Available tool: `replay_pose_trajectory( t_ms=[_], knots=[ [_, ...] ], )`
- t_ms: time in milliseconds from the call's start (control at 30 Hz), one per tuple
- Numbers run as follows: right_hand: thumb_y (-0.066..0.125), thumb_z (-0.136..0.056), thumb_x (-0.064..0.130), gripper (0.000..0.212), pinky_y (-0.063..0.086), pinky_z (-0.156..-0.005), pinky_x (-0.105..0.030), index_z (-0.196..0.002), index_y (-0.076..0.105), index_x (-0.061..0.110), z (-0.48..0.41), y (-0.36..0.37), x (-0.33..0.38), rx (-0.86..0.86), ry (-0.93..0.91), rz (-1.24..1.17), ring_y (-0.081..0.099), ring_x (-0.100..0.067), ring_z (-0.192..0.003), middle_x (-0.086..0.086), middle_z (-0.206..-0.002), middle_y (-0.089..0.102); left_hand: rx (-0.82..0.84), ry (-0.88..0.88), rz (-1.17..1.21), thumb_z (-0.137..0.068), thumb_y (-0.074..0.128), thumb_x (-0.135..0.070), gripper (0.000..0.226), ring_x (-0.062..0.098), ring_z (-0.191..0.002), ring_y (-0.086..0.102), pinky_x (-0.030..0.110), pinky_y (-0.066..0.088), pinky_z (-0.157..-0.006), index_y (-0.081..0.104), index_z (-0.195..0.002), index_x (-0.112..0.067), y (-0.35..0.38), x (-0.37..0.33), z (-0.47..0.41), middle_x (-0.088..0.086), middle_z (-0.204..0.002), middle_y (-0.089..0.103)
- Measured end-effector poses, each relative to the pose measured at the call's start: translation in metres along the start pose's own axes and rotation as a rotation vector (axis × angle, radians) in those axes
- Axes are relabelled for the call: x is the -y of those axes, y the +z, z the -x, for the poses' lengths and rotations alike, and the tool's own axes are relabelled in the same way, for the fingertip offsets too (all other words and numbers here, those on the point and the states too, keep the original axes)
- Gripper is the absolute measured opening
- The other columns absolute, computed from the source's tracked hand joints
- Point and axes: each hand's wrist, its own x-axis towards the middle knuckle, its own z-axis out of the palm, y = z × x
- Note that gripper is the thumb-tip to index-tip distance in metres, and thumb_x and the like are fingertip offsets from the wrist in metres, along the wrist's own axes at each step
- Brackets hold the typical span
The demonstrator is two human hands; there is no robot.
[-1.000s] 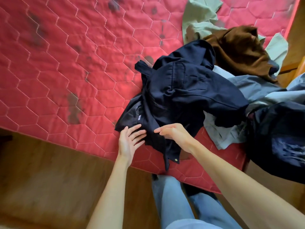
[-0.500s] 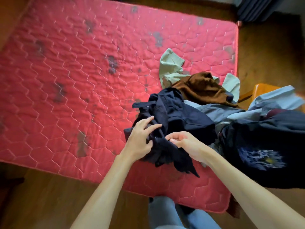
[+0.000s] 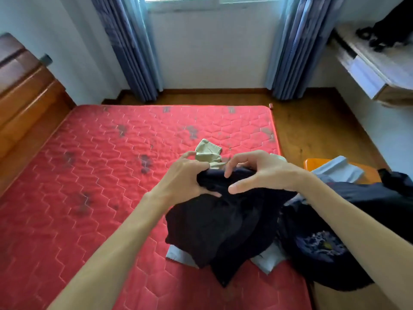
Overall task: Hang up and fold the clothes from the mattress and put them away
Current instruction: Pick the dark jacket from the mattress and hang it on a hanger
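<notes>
- Hands nearly touch: left hand [image 3: 187,182] grips the garment [image 3: 212,231] at its top edge; right hand [image 3: 259,173] arches beside it, grip unclear.
- Garment hangs below the 2 hands, long axis downward.

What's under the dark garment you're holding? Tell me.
Beneath the dark garment, pale blue cloth pokes out on the mattress; the rest is covered.

The clothes pile [image 3: 324,242] lies on the right side of the mattress [image 3: 89,198]. The headboard [image 3: 26,97] stands left; the window [image 3: 178,1] lies behind.
</notes>
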Motion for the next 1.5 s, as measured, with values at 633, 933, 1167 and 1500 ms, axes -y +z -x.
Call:
replay_pose_trajectory(
  t_ms=[633,933,1167,1500],
  knots=[
    [0.072,-0.087,0.036,0.053,0.035,-0.104,-0.014,-0.134,0.056,0.02,0.039,-0.055,-0.005,-0.808,-0.597,0.305,0.047,-0.001,-0.121,0.008,-0.131,0.053,-0.309,0.003,-0.066,-0.052,0.09,-0.054,0.047,0.005,-0.052,0.052,0.013,0.037,-0.053,0.048,-0.058,-0.033,-0.154,-0.142,-0.061,-0.02,-0.054,0.055],
    [0.06,-0.089,0.018,0.016,0.049,-0.074,-0.032,-0.102,0.066,0.009,-0.012,-0.024,0.042,-0.543,-0.775,0.081,0.061,-0.007,-0.08,0.006,-0.089,0.067,-0.336,0.014,-0.209,-0.052,0.092,-0.047,0.052,0.019,-0.057,0.054,0.015,0.039,-0.051,0.057,-0.064,-0.01,-0.203,-0.177,-0.043,-0.004,-0.052,0.055],
    [0.05,-0.093,0.051,0.031,0.045,-0.061,-0.025,-0.093,0.064,0.024,-0.021,-0.057,0.084,-0.648,-0.893,0.466,0.066,-0.011,-0.07,0.014,-0.076,0.068,-0.265,-0.214,-0.457,-0.051,0.087,-0.064,0.067,0.002,-0.084,0.06,0.013,0.047,-0.072,0.055,-0.103,-0.036,-0.252,-0.159,0.028,-0.018,-0.087,0.063],
    [0.053,-0.073,0.079,0.058,0.053,-0.06,-0.029,-0.076,0.065,0.023,0.022,-0.105,0.195,-0.747,-1.064,0.649,0.059,-0.013,-0.05,0.01,-0.051,0.06,-0.324,-0.253,-0.435,-0.062,0.088,-0.052,0.044,0.01,-0.077,0.064,0.032,0.053,-0.067,0.067,-0.093,-0.028,-0.272,-0.16,0.098,-0.012,-0.083,0.063]
  ],
)
